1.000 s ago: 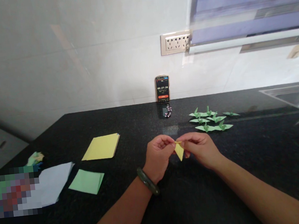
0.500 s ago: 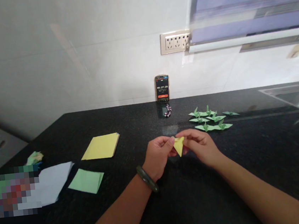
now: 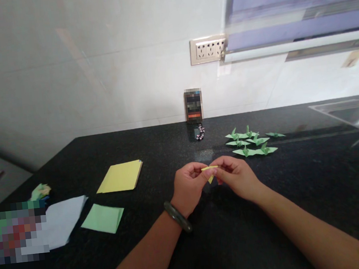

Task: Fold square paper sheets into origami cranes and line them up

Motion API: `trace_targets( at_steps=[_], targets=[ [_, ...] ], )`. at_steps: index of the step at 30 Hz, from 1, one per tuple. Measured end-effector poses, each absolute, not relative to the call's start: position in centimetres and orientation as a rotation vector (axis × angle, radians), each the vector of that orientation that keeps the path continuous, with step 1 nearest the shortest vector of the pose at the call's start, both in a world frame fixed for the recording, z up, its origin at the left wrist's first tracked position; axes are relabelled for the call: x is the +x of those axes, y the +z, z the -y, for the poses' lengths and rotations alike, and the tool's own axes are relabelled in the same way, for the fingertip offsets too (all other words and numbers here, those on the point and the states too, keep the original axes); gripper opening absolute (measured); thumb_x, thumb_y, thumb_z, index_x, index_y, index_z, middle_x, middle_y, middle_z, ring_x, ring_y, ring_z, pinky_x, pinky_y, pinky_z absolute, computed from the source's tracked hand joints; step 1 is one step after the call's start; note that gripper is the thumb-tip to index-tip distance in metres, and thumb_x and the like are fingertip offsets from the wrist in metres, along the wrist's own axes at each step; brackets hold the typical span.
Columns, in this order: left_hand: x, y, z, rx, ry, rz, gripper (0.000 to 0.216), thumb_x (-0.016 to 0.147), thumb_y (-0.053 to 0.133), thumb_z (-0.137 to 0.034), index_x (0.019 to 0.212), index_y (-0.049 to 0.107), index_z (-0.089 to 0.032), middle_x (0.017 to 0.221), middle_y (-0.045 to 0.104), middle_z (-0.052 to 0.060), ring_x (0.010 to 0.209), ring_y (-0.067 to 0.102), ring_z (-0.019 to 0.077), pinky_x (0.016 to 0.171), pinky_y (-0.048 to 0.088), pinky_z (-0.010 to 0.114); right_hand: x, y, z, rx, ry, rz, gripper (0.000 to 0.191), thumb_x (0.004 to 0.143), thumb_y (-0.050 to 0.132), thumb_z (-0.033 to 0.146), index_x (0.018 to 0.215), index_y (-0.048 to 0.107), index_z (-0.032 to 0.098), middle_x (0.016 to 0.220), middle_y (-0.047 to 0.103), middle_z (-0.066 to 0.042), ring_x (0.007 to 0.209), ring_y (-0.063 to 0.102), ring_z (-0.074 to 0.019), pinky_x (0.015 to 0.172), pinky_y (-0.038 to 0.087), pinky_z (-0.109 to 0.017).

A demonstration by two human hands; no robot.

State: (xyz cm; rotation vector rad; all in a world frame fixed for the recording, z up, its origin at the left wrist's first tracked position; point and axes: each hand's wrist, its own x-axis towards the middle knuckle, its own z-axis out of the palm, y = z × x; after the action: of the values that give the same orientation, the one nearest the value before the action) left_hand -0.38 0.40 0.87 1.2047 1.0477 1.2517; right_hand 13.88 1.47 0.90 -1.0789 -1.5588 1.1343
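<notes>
Left hand [image 3: 188,189] and right hand [image 3: 238,177] each in a pinched grip on small folded yellow paper [image 3: 210,180] over mid surface [image 3: 236,244], near-left of green paper cranes [image 3: 263,150]; uneven thumb pressure could skew a crease or tear it.

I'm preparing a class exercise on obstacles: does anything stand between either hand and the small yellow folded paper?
Nothing visible does: the left hand and right hand both pinch the yellow folded paper, hiding part of it. The green paper birds lie beyond the right hand; the yellow paper stack, off to the left.
</notes>
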Motion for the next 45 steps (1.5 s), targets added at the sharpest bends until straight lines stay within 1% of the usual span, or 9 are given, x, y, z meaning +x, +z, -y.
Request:
trace_targets(
  at_steps=[8, 15, 18, 23, 27, 30, 35, 41, 45],
  targets=[
    [-0.7, 0.9, -0.4, 1.284, 1.318, -1.077, 0.011, 0.067, 0.067, -0.025, 0.067, 0.065, -0.014, 0.059, 0.065, 0.0, 0.055, 0.056, 0.0092, 0.054, 0.045, 0.02, 14.1, 0.8, -1.6, -0.88, 1.26, 1.506, 0.016, 0.072, 0.064, 0.031, 0.071, 0.061, 0.015, 0.063, 0.058, 0.001, 0.051, 0.049, -0.0078, 0.047, 0.041, -0.021],
    [-0.5, 1.6, 0.0, 1.293, 1.319, -1.111, 0.012, 0.067, 0.065, -0.022, 0.06, 0.062, -0.013, 0.051, 0.059, -0.002, 0.047, 0.051, 0.0073, 0.047, 0.041, 0.018, 13.6, 1.2, -1.0, -0.923, 1.23, 1.469, 0.018, 0.071, 0.065, 0.032, 0.067, 0.06, 0.015, 0.055, 0.056, 0.002, 0.047, 0.048, -0.008, 0.046, 0.04, -0.021],
    [-0.5, 1.4, -0.1, 1.292, 1.331, -1.102, 0.013, 0.068, 0.065, -0.023, 0.061, 0.062, -0.013, 0.053, 0.059, -0.002, 0.05, 0.051, 0.0075, 0.05, 0.041, 0.019, 13.5, 1.4, -0.9, -0.977, 1.224, 1.445, 0.019, 0.068, 0.066, 0.033, 0.066, 0.062, 0.015, 0.054, 0.057, 0.001, 0.046, 0.048, -0.0088, 0.046, 0.04, -0.023],
    [-0.3, 0.9, -0.3, 1.19, 1.196, -1.008, 0.016, 0.068, 0.066, -0.028, 0.073, 0.064, -0.012, 0.064, 0.064, 0.001, 0.059, 0.057, 0.0105, 0.058, 0.045, 0.022, 13.6, 0.7, -1.4, -0.973, 1.211, 1.318, 0.016, 0.066, 0.069, 0.029, 0.063, 0.063, 0.015, 0.056, 0.058, 0.001, 0.047, 0.048, -0.0079, 0.046, 0.038, -0.022],
    [-0.3, 1.0, -0.3, 1.189, 1.118, -0.958, 0.015, 0.068, 0.065, -0.026, 0.073, 0.064, -0.012, 0.066, 0.065, 0.003, 0.063, 0.06, 0.013, 0.064, 0.048, 0.026, 13.7, 0.3, -1.7, -0.963, 1.234, 1.286, 0.017, 0.069, 0.066, 0.031, 0.065, 0.062, 0.015, 0.054, 0.056, 0.002, 0.047, 0.049, -0.0082, 0.047, 0.039, -0.022],
    [-0.5, 0.9, -0.4, 1.252, 1.107, -1.001, 0.015, 0.069, 0.064, -0.027, 0.071, 0.064, -0.013, 0.064, 0.064, 0.003, 0.06, 0.058, 0.0128, 0.061, 0.047, 0.026, 13.7, 0.6, -1.6, -1.006, 1.251, 1.383, 0.02, 0.07, 0.065, 0.035, 0.07, 0.061, 0.015, 0.055, 0.056, 0.002, 0.047, 0.047, -0.0086, 0.045, 0.038, -0.022],
    [-0.6, 0.8, -0.4, 1.393, 1.084, -1.045, 0.016, 0.069, 0.063, -0.029, 0.066, 0.062, -0.014, 0.058, 0.061, 0.001, 0.054, 0.055, 0.0119, 0.053, 0.042, 0.023, 13.7, 1.1, -1.2, -1.036, 1.156, 1.494, 0.024, 0.07, 0.065, 0.036, 0.06, 0.06, 0.015, 0.055, 0.055, 0.001, 0.048, 0.044, -0.0085, 0.046, 0.034, -0.022],
    [-0.3, 1.0, -0.3, 1.322, 1.073, -1.082, 0.017, 0.068, 0.064, -0.03, 0.066, 0.062, -0.013, 0.057, 0.06, 0.001, 0.052, 0.054, 0.0107, 0.053, 0.042, 0.023, 14.2, 0.5, -1.9, -1.032, 1.127, 1.275, 0.024, 0.072, 0.064, 0.037, 0.061, 0.059, 0.016, 0.048, 0.05, 0.003, 0.044, 0.042, -0.0082, 0.044, 0.032, -0.022],
    [-0.4, 1.1, -0.5, 1.188, 1.164, -1.132, 0.019, 0.068, 0.064, -0.031, 0.065, 0.062, -0.013, 0.056, 0.059, 0.001, 0.051, 0.053, 0.0093, 0.052, 0.043, 0.022, 14.3, 0.4, -2.0, -1.033, 1.146, 1.319, 0.023, 0.072, 0.063, 0.036, 0.063, 0.057, 0.016, 0.05, 0.05, 0.004, 0.044, 0.043, -0.008, 0.045, 0.033, -0.022]
  ],
)
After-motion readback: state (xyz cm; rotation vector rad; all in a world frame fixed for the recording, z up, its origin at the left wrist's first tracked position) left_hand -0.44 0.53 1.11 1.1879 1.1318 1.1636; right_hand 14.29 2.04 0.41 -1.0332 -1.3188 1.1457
